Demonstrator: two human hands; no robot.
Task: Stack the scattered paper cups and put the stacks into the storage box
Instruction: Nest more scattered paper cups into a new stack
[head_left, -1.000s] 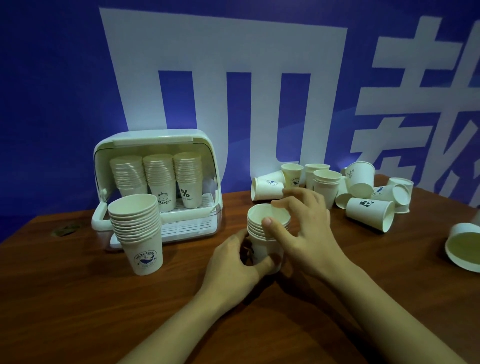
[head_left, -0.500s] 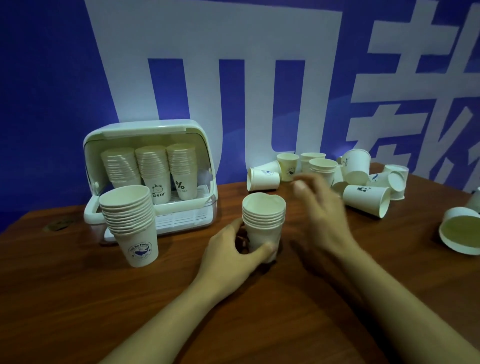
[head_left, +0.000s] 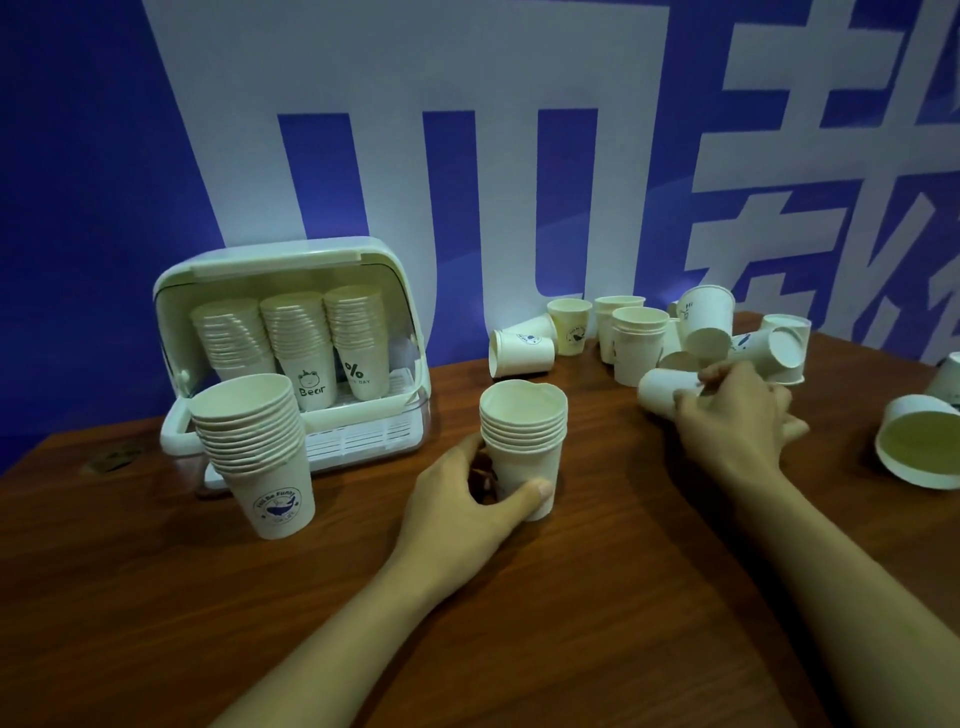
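A: What's in the storage box (head_left: 291, 270)?
B: Three cup stacks (head_left: 296, 348), lid up, far left on the desk (head_left: 597, 597). A taller stack (head_left: 260, 457) stands just in front.
A: The hands?
B: The left hand (head_left: 467, 499) grips a short stack (head_left: 524, 447) at centre; the right hand (head_left: 737, 415) curls round a fallen cup (head_left: 662, 397) near the scattered cups (head_left: 639, 338) far right.

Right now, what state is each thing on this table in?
White plastic storage box: open, three cup stacks inside.
Tall paper-cup stack: upright, untouched.
Short paper-cup stack: upright, gripped by left hand.
Lying white paper cup: gripped by right hand.
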